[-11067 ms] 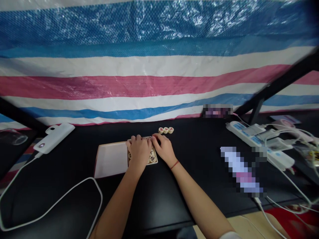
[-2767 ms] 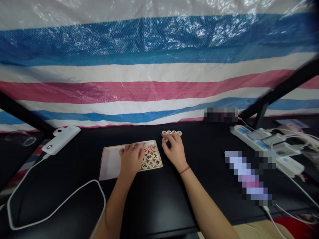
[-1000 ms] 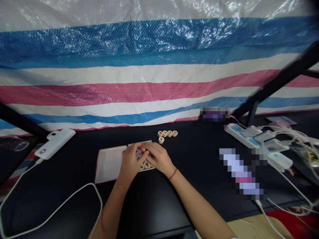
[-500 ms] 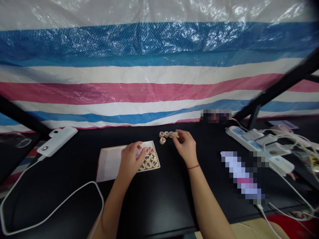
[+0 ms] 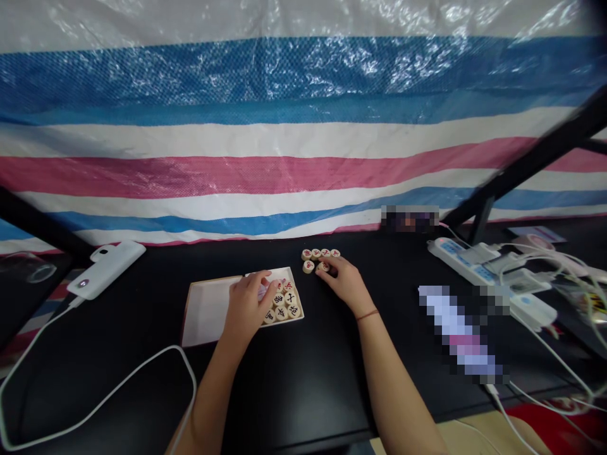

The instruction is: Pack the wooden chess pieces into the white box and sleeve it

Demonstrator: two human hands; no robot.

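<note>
Discs (image 5: 316, 254) are lying at frame centre, five placed, right hand (image 5: 348, 284) pinching a sixth disc (image 5: 324, 266), left hand (image 5: 245, 304) loosely spread over a box (image 5: 286, 272) holding more.

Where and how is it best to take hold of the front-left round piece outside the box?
I would grip the front-left piece by its rim, coming down from the near left. It lies flat with its near and left edges exposed, while the back row sits close behind and the right hand is at its right neighbour.
</note>
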